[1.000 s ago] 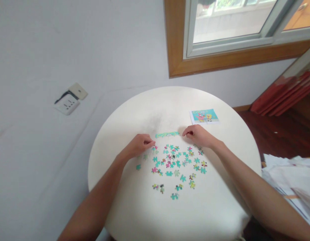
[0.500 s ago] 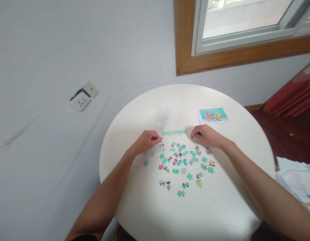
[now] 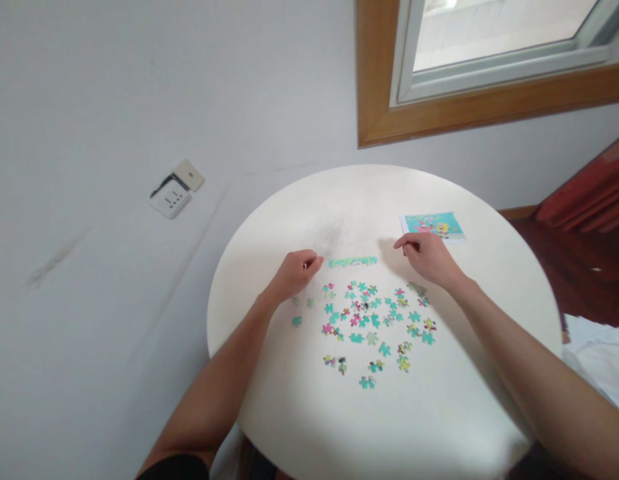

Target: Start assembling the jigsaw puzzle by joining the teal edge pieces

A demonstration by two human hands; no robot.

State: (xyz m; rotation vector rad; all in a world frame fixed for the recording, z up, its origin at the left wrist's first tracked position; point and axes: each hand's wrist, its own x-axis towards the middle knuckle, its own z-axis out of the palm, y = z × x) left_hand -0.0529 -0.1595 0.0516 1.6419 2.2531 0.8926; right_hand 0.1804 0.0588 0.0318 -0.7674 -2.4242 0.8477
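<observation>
A narrow joined strip of puzzle pieces (image 3: 353, 262) lies on the round white table (image 3: 299, 427). Just left of its end is my left hand (image 3: 298, 269), with fingers curled and pressed together; what is in them, if anything, I cannot make out. My right hand (image 3: 425, 255) hovers right of the strip and partly overlaps the picture card (image 3: 442, 223). Its index finger reaches left, apart from the thumb, and I see nothing held. Many loose puzzle pieces (image 3: 375, 321), mostly teal with some pink and yellow, are scattered nearer to me, below both hands.
A teal piece (image 3: 297, 321) sits at the left side of the scatter. Behind the table are a pale wall with a socket (image 3: 170, 198) and a wood-framed window (image 3: 372, 80). White sheets (image 3: 597, 353) and a red curtain (image 3: 584, 180) are off to the right.
My right hand has lifted away from the strip's right end, up towards the picture card. The left hand has drawn slightly away from the pieces below it. The whole view has shifted a little.
</observation>
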